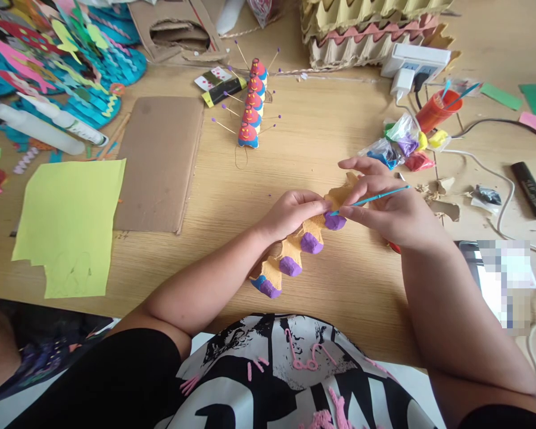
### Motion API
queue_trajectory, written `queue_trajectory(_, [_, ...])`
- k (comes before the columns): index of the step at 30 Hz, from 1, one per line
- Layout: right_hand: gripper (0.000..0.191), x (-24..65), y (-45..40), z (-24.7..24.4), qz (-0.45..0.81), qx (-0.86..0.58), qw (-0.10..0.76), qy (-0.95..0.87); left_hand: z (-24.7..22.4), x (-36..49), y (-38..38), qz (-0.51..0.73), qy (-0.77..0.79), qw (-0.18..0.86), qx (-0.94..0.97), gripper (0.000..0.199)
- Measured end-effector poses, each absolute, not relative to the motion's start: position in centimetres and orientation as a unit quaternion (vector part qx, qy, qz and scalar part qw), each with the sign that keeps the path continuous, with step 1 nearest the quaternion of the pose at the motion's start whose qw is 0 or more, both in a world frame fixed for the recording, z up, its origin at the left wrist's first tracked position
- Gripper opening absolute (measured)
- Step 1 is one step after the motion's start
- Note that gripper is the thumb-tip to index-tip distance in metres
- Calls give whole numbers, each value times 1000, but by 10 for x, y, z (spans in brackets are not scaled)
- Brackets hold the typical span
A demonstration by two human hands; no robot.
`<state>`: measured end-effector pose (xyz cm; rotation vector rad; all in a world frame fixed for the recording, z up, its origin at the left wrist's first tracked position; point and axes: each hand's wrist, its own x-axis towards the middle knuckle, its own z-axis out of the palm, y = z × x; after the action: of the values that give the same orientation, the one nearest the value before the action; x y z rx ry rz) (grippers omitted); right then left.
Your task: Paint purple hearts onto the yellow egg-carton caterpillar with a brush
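My left hand (297,213) grips a yellow egg-carton strip (290,245) near its upper end. Patches of purple clay (311,242) cover the tips of its bumps, and a bit of blue clay (258,282) shows at the lower end. In my right hand (393,208) is a thin blue modelling tool (377,195), its tip close to the topmost purple patch; whether it touches I cannot tell. Behind the strip stands a finished-looking caterpillar (253,107) with red and blue bumps, painted smiles and purple-tipped sticks.
Brown cardboard (158,167) and yellow paper (71,220) lie at the left, near white glue bottles (65,119). Bagged clay (406,146), an orange cup (438,111) and a power strip (417,59) stand at the right. Egg trays (361,36) are stacked behind.
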<state>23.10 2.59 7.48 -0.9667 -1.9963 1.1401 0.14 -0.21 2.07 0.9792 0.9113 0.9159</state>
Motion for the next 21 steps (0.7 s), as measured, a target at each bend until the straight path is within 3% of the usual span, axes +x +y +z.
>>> queue_trajectory(15, [21, 223, 22, 74, 440, -379, 305, -755, 19, 1, -4, 394, 408, 663, 488, 47])
queue_trajectory(21, [20, 225, 25, 68, 515, -379, 340, -689, 18, 2, -4, 407, 416, 674, 455, 46])
